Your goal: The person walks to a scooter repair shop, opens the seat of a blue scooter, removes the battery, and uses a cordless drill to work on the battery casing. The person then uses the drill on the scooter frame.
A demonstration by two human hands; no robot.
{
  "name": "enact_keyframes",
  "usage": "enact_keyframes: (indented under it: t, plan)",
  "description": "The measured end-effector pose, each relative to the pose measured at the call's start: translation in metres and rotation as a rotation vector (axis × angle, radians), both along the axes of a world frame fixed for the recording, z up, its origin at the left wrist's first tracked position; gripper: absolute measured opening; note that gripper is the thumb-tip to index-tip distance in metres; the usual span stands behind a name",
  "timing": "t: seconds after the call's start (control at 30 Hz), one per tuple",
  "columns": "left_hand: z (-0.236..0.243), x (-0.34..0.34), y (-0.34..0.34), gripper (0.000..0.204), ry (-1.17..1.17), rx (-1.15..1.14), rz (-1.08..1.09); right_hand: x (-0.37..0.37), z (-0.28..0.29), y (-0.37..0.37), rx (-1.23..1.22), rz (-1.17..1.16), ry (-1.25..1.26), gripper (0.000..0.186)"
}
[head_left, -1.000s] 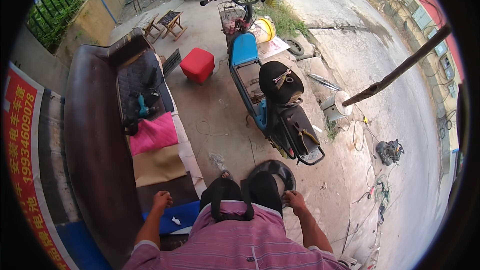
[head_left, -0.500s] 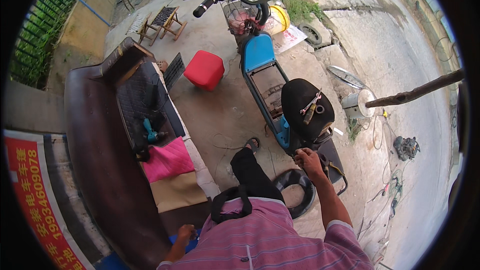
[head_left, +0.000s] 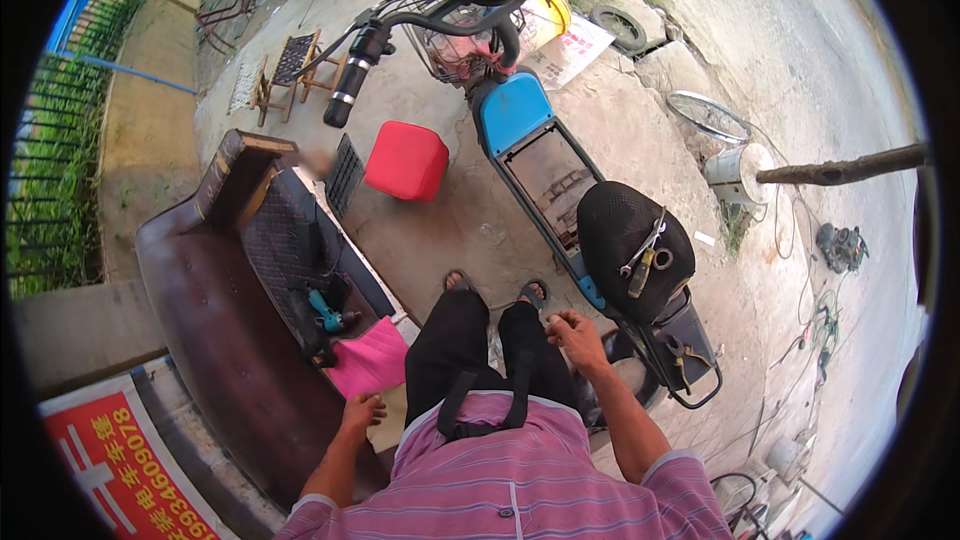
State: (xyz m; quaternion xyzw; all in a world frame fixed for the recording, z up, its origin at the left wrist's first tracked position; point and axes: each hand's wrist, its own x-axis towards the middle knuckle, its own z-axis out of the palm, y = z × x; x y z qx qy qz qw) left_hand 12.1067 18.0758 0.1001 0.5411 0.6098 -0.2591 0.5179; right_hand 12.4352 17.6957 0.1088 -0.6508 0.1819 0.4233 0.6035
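Observation:
My right hand [head_left: 577, 336] is beside the rear of a blue and black electric bike [head_left: 518, 105], fingers pinched together; whatever they may hold is too small to make out. Loosely spread, my left hand [head_left: 362, 411] hovers by the pink cloth [head_left: 365, 360] on the brown sofa [head_left: 215, 330] and seems to hold nothing. On the bike's black seat [head_left: 612, 225] lie a wrench [head_left: 645, 245], a screwdriver [head_left: 640, 275] and a metal ring [head_left: 663, 259]. Pliers [head_left: 682, 350] rest on the rear rack. A black tyre [head_left: 632, 372] is partly hidden below my right forearm.
A teal power drill [head_left: 328, 312] lies on the sofa. Ahead stand a red stool [head_left: 407, 160] and a wooden folding stool [head_left: 292, 70]. To the right are a wheel rim [head_left: 708, 116], a white bucket [head_left: 738, 172] with a wooden pole [head_left: 840, 170], and scattered cables [head_left: 825, 325].
I have stepped closer to the bike, and both my feet now show. My right hand has drawn back from the bike's rear; my left hand has come forward beside the sofa.

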Motion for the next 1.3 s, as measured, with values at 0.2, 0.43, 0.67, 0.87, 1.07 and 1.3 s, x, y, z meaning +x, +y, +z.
enact_keyframes:
  t: [0.2, 0.43, 0.67, 0.87, 1.07, 1.3]
  plan:
    - [-0.08, 0.223, 0.051, 0.026, -0.265, -0.03, -0.349, 0.08, 0.029, -0.05, -0.285, -0.294, -0.646, 0.014]
    - [-0.245, 0.476, -0.061, 0.029, -0.399, -0.133, -0.964, 0.182, -0.031, -0.085, -1.052, 0.087, -1.053, 0.038]
    - [-0.345, 0.601, -0.165, 0.04, -0.585, -0.045, -1.274, 0.186, -0.077, -0.087, -1.104, 0.076, -0.963, 0.038]
    - [-0.399, 0.611, -0.238, 0.046, -0.424, 0.122, -1.341, 0.188, -0.086, -0.095, -0.975, 0.069, -0.886, 0.04]
    - [-0.426, 0.577, -0.288, 0.04, -0.631, 0.429, -1.433, 0.191, -0.093, -0.097, -0.942, 0.082, -0.836, 0.042]
    - [-0.43, 0.604, -0.298, 0.021, -0.354, 0.142, -1.43, 0.189, -0.096, -0.101, -0.985, 0.101, -0.828, 0.044]
